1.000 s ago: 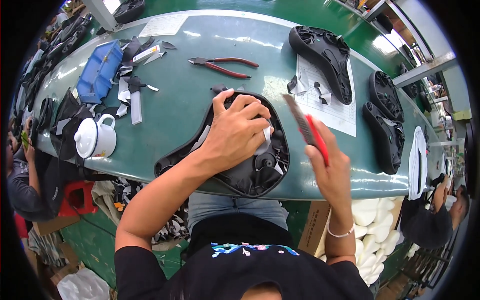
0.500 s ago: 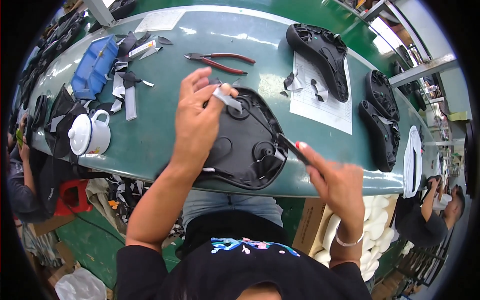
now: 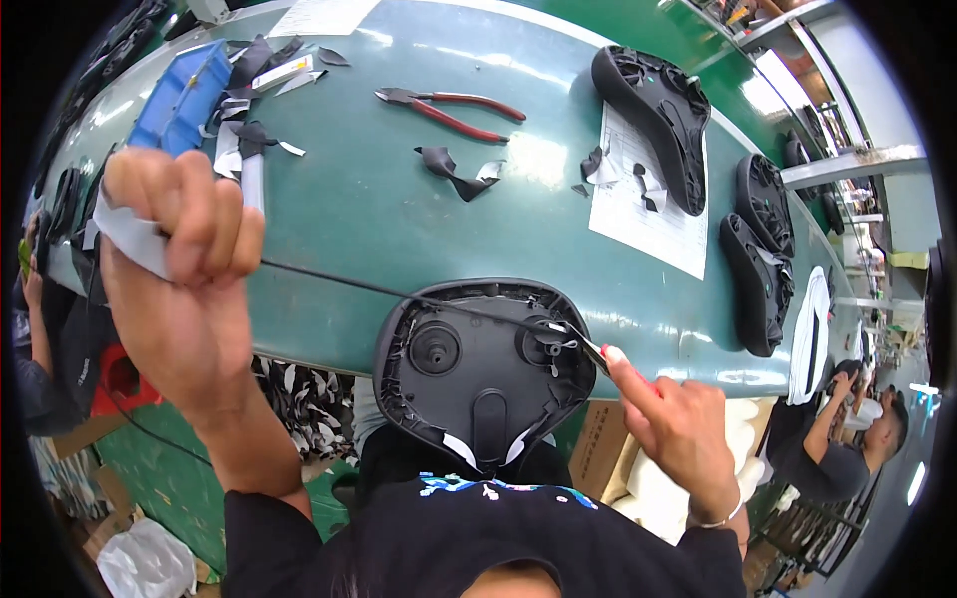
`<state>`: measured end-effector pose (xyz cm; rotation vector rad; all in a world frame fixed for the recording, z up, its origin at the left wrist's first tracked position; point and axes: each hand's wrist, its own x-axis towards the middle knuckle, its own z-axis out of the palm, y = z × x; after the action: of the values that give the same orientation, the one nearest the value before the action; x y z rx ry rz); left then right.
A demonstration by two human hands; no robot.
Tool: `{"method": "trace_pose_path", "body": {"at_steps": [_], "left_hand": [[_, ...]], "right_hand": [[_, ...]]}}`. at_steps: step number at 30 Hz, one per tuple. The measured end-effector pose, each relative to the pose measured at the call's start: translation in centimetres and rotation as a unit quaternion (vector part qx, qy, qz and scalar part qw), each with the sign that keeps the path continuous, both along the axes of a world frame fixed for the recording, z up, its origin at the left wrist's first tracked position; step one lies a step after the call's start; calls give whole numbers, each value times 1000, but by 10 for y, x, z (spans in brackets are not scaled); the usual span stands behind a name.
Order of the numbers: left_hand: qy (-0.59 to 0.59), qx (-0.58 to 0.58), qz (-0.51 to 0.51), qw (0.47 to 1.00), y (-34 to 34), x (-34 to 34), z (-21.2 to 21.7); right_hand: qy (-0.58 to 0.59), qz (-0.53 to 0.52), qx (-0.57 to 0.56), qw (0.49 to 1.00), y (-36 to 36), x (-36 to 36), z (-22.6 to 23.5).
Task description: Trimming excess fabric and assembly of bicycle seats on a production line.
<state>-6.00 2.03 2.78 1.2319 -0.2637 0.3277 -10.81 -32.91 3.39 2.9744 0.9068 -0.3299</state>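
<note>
In my left hand (image 3: 184,239), closed in a fist at the left, is a light grey scrap (image 3: 132,237). A taut black cord (image 3: 339,279) runs from that fist across to a black moulded shell (image 3: 483,369). The shell overhangs the table's near edge toward my lap, its hollow side with two round sockets facing up. My right hand (image 3: 683,424) is closed on a slim tool (image 3: 590,349), whose metallic tip reaches the shell's right socket; its exact kind is unclear. Folded black fabric lines the shell's rim.
Red-handled cutting pliers (image 3: 454,112) and a black-and-grey scrap (image 3: 459,174) lie beyond the shell on the green table (image 3: 349,214). A blue bin (image 3: 179,100) stands far left. More black shells (image 3: 658,120) sit at the right, one on a paper sheet (image 3: 638,234). People work on both sides.
My left hand has swung left, away from the shell, drawing the cord out. The shell has shifted nearer to me and turned. A scrap now shows on the table below the pliers.
</note>
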Motion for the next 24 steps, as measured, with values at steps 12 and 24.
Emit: {"method": "trace_pose_path", "body": {"at_steps": [12,24], "left_hand": [[156,80,-285,942,-105,58,-31],[-86,34,644,759,-64,38,6]], "right_hand": [[-29,-84,42,995,0,-32,-19],[177,-325,389,844,35,-82,-53]]}}
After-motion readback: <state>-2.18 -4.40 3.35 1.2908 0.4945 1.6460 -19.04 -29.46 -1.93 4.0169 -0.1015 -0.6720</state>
